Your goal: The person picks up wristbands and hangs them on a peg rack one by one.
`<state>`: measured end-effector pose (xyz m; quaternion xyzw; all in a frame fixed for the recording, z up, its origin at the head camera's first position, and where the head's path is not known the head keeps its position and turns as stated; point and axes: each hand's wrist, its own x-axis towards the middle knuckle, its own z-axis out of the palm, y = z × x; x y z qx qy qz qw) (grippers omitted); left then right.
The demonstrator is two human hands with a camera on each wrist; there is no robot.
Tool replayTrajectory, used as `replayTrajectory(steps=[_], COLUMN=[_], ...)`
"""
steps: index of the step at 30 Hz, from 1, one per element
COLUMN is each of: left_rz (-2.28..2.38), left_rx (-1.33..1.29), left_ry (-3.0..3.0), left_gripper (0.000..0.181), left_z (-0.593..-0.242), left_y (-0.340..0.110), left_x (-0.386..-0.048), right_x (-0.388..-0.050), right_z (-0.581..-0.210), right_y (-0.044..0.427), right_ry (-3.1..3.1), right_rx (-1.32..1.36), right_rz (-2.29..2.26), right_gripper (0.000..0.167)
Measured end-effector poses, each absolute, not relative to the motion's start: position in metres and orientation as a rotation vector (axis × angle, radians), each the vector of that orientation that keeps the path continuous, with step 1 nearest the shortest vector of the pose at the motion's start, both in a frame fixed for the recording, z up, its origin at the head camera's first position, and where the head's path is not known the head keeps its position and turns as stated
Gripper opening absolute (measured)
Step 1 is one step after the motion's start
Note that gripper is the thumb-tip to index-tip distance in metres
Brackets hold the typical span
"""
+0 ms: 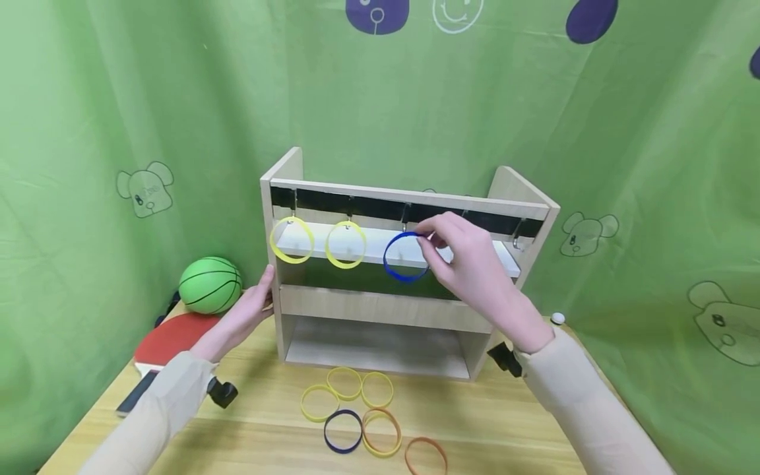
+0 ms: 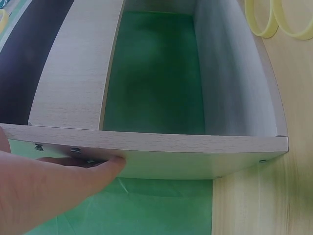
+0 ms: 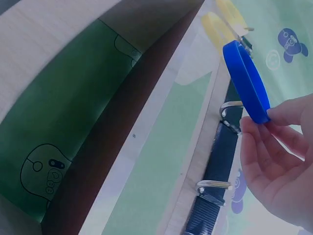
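Note:
My right hand (image 1: 469,257) pinches a blue ring (image 1: 388,267) between thumb and fingertips, just below the middle hook of a wooden rack (image 1: 386,307). In the right wrist view the blue ring (image 3: 247,81) stands edge-on in the fingers of the right hand (image 3: 281,161), close to a metal hook (image 3: 230,108). Two yellow rings (image 1: 273,247) (image 1: 346,266) hang from the two left hooks. My left hand (image 1: 246,310) rests against the rack's left side panel, and the left wrist view shows the hand (image 2: 58,186) touching that panel (image 2: 186,164) with its fingers.
Several yellow rings (image 1: 303,406), a dark blue ring (image 1: 326,432) and orange rings (image 1: 444,455) lie on the table (image 1: 249,429) before the rack. A green ball (image 1: 210,285), a red paddle (image 1: 172,340) and a dark flat object (image 1: 136,394) are at left. Green curtain (image 1: 386,112) hangs behind.

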<state>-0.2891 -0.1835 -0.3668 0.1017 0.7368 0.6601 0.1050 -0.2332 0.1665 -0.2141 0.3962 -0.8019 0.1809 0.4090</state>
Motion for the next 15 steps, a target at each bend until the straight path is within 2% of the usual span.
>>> replayTrajectory(steps=[15], left_rz=[1.952], left_rx=[0.305], left_ry=[2.174], left_gripper=[0.094], left_z=[-0.369], left_y=[-0.183], left_x=[-0.291], right_x=[-0.251], right_z=[-0.219], right_y=[0.161], right_ry=[-2.05], right_rx=[0.963], right_rz=[0.328], right_gripper=[0.008])
